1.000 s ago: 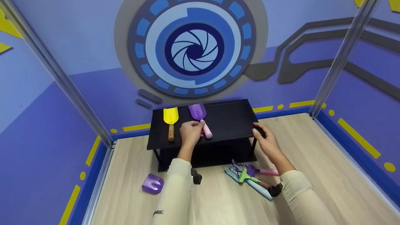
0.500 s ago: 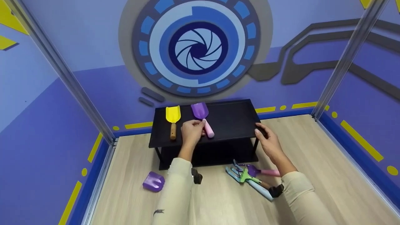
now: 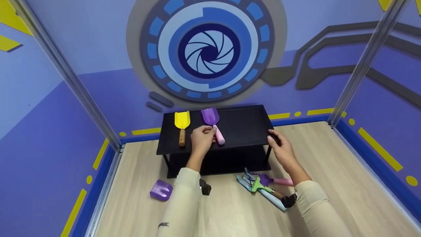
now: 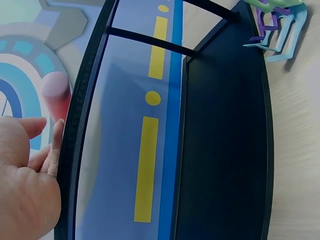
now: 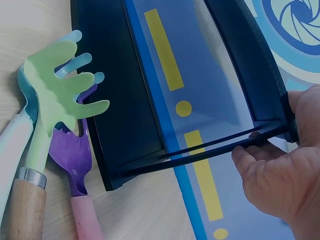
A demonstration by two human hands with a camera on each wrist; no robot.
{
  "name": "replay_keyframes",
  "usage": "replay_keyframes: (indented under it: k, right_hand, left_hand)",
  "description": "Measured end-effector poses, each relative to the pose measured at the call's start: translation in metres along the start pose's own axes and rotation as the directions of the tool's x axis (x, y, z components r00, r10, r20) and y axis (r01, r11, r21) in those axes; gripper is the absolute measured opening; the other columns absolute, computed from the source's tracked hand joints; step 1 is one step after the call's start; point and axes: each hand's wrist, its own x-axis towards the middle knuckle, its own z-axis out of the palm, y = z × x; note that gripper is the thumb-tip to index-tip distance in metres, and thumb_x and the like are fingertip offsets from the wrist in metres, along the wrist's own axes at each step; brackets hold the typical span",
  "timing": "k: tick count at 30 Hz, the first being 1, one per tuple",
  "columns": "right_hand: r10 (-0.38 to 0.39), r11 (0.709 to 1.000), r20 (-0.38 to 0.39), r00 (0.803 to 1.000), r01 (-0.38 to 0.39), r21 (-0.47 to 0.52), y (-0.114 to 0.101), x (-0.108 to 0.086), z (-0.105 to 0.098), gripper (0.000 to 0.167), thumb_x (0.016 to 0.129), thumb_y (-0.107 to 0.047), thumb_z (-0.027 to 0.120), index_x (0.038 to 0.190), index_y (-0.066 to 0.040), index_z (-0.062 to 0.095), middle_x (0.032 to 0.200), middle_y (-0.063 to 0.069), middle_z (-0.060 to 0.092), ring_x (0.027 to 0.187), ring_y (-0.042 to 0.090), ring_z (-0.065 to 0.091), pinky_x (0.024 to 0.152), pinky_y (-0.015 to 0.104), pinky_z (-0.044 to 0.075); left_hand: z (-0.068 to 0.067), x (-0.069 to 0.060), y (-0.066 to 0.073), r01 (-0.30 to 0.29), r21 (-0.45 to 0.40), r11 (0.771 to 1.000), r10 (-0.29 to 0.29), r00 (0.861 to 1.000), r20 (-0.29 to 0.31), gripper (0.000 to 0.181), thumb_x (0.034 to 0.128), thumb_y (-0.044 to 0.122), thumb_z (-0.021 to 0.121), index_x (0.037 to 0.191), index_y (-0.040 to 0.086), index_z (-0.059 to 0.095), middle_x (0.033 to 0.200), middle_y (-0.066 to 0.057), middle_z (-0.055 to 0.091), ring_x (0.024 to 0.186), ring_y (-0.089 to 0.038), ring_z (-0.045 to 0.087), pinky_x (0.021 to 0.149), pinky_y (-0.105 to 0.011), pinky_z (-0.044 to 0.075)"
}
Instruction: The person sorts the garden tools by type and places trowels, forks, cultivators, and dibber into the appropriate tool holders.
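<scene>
In the head view my left hand (image 3: 202, 140) holds the pink handle of a purple toy shovel (image 3: 210, 116) at its upper part, with the thumb and fingertips. This shovel lies on the top tier of a black two-tier rack (image 3: 245, 126). To its left lies a yellow shovel (image 3: 182, 119) with a wooden handle. My right hand (image 3: 282, 149) grips the rack's right front corner; in the right wrist view its fingers (image 5: 247, 157) curl under the top tier's end. The left wrist view shows the pink handle end (image 4: 56, 87) just beyond my left hand.
Right of centre on the wooden floor, several garden tools overlap: a green rake (image 3: 257, 185), a light blue rake (image 3: 273, 199) and a purple fork (image 3: 265, 179) with a pink handle. A loose purple shovel head (image 3: 161, 190) lies at left. A patterned wall (image 3: 108, 95) stands behind the rack.
The camera view has shifted slightly. Both hands stay where they were, the left at the pink handle and the right at the rack's corner.
</scene>
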Motion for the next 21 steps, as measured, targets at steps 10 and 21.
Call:
replay_keyframes:
  k: [10,21]
  right_hand:
    - [-0.012,1.000,-0.025,1.000,0.012,0.003,-0.003,-0.001,0.005,0.052,0.114,-0.034,0.053,0.160,-0.012,0.047,0.170,0.016,0.041,0.157,0.029,0.040,0.120,0.025,0.039]
    - [0.007,1.000,-0.006,1.000,-0.007,0.021,-0.002,0.000,-0.001,0.055,0.114,-0.036,0.052,0.163,-0.015,0.042,0.173,0.014,0.036,0.158,0.029,0.038,0.130,0.046,0.035]
  left_hand:
    - [-0.007,-0.012,-0.003,-0.068,-0.124,0.990,0.067,0.998,-0.009,0.014,0.0993,0.007,0.074,0.107,-0.004,0.077,0.090,-0.020,0.078,0.064,-0.013,0.070,0.056,-0.022,0.062]
    - [-0.015,-0.049,-0.014,-0.090,-0.239,0.967,0.123,0.984,0.127,0.022,0.0983,0.004,0.074,0.115,-0.010,0.073,0.091,-0.020,0.075,0.068,-0.013,0.069,0.060,-0.023,0.063]
